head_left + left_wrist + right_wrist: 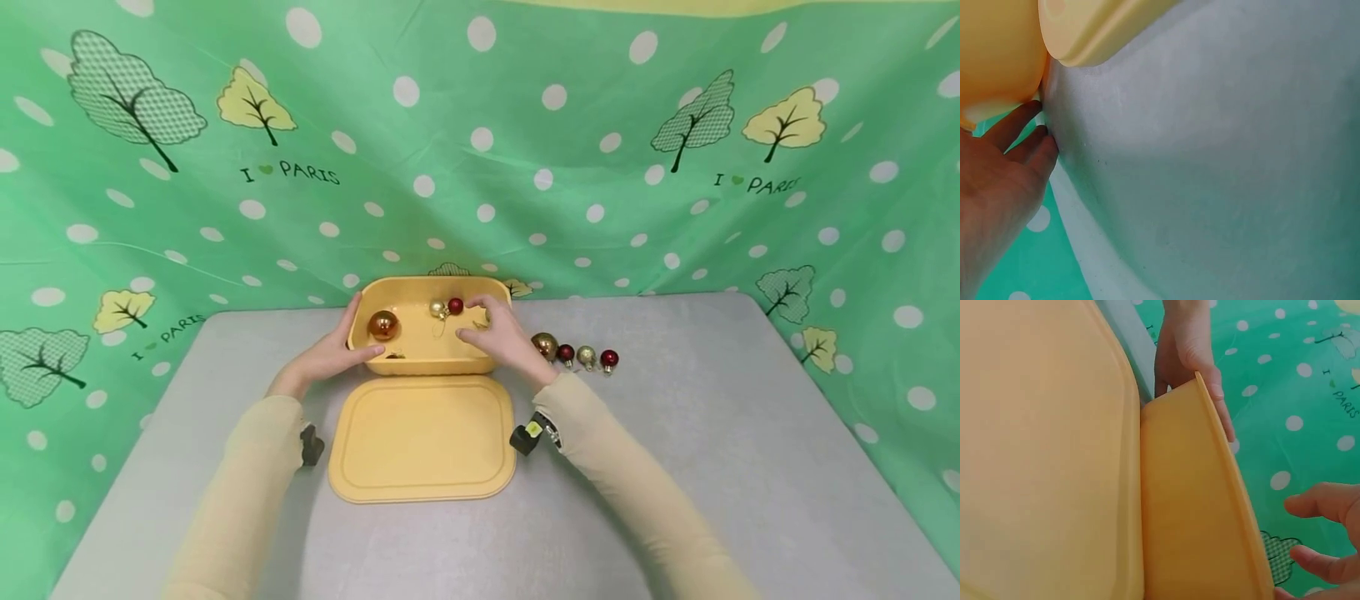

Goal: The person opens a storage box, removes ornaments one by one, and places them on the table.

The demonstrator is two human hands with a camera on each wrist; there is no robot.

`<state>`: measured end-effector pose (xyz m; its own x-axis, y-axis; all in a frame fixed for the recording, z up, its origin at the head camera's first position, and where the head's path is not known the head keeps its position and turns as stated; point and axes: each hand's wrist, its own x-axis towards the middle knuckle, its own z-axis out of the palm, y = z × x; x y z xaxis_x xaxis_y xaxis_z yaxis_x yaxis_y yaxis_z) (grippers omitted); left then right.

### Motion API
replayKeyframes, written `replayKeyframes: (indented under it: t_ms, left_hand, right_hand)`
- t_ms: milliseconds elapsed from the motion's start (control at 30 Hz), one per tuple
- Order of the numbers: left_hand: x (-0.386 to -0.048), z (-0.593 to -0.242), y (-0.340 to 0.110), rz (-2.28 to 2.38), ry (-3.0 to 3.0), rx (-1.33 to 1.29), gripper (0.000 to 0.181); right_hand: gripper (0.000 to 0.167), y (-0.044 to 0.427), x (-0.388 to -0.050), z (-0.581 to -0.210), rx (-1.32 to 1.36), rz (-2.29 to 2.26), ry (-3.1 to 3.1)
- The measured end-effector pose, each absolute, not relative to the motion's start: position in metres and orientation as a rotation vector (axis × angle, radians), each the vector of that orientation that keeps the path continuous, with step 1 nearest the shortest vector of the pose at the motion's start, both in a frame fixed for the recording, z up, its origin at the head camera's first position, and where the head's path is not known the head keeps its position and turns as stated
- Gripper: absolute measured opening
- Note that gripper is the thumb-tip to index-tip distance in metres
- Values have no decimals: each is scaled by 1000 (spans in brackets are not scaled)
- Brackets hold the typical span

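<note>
My left hand (pixel 322 354) grips the left end of a yellow box (pixel 442 365), thumb over the rim; the left wrist view shows fingers of this hand (pixel 1004 181) against the outer wall. Over the box's right part is my right hand (pixel 506 337), thumb and forefinger apart with nothing seen between them. An amber ball (pixel 383 325) lies at the left inside the box, and a small gold ball (pixel 437 309) touches a red ball (pixel 455 306) near the middle. Another ornament is partly hidden by my right hand.
A flat yellow lid (pixel 422 437) lies on the grey table (pixel 750 467) in front of the box. Right of the box, a row holds a large gold ball (pixel 545 346), red balls (pixel 609 359) and a pale gold ball (pixel 586 357). Green dotted cloth (pixel 600 167) hangs behind.
</note>
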<state>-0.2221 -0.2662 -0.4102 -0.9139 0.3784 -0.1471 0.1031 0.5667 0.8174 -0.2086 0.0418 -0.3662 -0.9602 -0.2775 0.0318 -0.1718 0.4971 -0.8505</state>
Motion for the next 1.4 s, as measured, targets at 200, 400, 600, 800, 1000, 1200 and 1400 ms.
replayKeyframes:
  t_ms: [200, 400, 600, 800, 1000, 1200, 1400]
  left_hand:
    - [-217, -400, -261, 1282, 2476, 381, 106]
    - [-222, -411, -267, 1273, 2504, 385, 107]
    - [-221, -410, -268, 1272, 2502, 385, 106]
    - [-220, -409, -267, 1270, 2508, 385, 106]
    - [-221, -409, -266, 1276, 2506, 394, 106]
    - [-221, -410, -266, 1273, 2511, 394, 106]
    - [-221, -410, -267, 1276, 2515, 403, 106]
  right_hand:
    - [50, 33, -215, -373, -211, -1570, 2514]
    - [48, 26, -220, -376, -149, -1556, 2431]
    - [49, 21, -226, -378, -255, -1367, 2481]
    - [48, 16, -231, -381, -429, -1197, 2462]
    - [45, 13, -236, -386, -454, -1215, 2401]
    - [40, 10, -240, -391, -440, -1374, 2347]
    - [41, 8, -240, -394, -433, -1645, 2236]
